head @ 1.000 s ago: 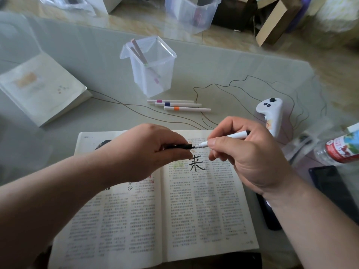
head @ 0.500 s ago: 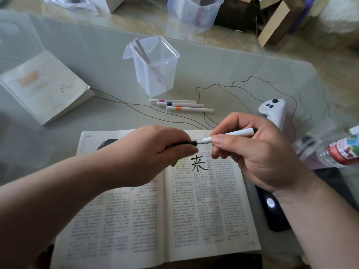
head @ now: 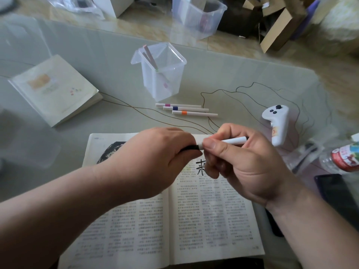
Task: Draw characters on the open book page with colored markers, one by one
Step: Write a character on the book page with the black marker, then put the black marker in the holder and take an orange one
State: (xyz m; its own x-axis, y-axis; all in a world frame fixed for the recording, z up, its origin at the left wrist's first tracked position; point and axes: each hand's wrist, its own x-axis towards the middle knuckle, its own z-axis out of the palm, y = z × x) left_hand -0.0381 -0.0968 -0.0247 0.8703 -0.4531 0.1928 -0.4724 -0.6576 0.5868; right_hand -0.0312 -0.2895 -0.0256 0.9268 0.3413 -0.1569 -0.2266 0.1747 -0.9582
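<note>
A white marker (head: 231, 141) is held just above the open book (head: 213, 220), nearly level, its tip end pointing left into a black cap (head: 191, 148). The right hand (head: 242, 164) has a closed grip on the barrel. The left hand (head: 155, 160) has a closed grip on the cap.

Left hand (head: 155, 162), right hand (head: 244, 171), both bare, forearms uncovered up to the frame edge, short plain thumbnail on right, above open book (head: 213, 220).
</note>
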